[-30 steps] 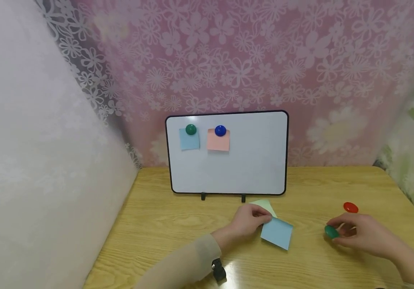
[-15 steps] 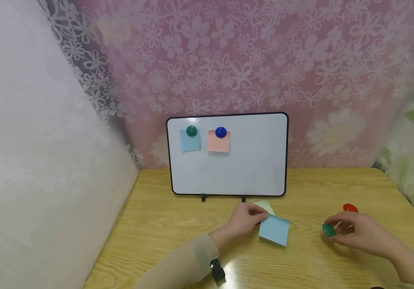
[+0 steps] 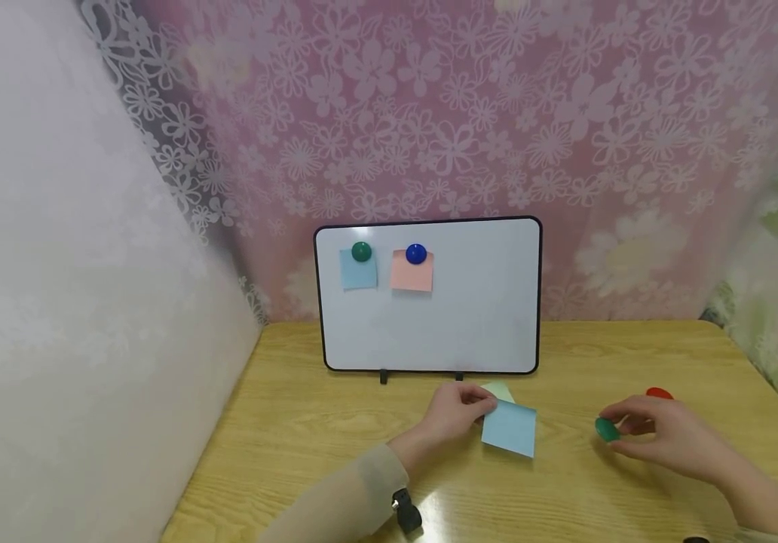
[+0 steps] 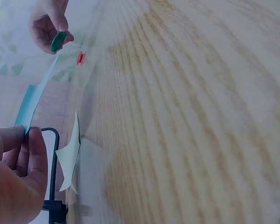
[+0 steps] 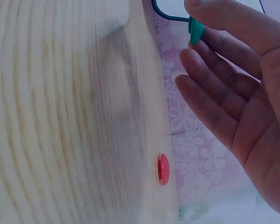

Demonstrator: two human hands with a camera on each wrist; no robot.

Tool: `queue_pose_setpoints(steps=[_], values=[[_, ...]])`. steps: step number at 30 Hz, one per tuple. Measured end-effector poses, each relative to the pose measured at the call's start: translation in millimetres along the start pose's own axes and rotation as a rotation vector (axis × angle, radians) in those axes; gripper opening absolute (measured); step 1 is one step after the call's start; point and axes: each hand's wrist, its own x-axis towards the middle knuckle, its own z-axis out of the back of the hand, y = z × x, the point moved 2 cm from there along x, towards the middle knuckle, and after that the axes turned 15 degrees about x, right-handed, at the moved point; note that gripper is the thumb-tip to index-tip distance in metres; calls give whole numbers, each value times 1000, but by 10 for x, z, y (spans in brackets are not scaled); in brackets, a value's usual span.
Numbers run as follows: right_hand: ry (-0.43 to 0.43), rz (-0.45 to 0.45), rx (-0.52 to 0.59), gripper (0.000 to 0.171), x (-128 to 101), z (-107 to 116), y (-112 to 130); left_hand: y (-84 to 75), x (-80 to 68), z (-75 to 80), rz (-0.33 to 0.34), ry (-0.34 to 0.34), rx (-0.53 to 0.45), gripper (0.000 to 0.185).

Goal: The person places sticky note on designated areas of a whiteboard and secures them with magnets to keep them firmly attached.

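Observation:
My left hand pinches a light blue sticky note by its edge, raised a little off the wooden table; in the left wrist view the blue sticky note shows edge-on between thumb and finger. A pale green note lies under it, seen as the green note curling off the table. My right hand pinches a green magnet between thumb and forefinger, the other fingers spread; the green magnet shows at the fingertips. A red magnet lies just behind that hand.
A whiteboard stands at the back of the table, bearing a blue note under a green magnet and an orange note under a blue magnet. Patterned curtains close in the back and sides. The red magnet lies near the table's right edge.
Both hands have shifted slightly left and up. The blue note has lifted and swung leftward with my left hand; the green magnet has risen off the table in my right hand.

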Motion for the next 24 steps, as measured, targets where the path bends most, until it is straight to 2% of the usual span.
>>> queue_pose_setpoints(steps=[9,13,20,24], values=[[-10,43,-27,39,70,-16,40,21,24,19,19,-28,-44,9],[-47,56,-44,40,99,-11,57,21,45,29,12,-47,-63,7],[-110,24,-75,40,172,-50,155,56,67,86,11,-63,-74,10],[-125,59,-77,42,223,-86,192,49,63,139,0,-64,-86,11]])
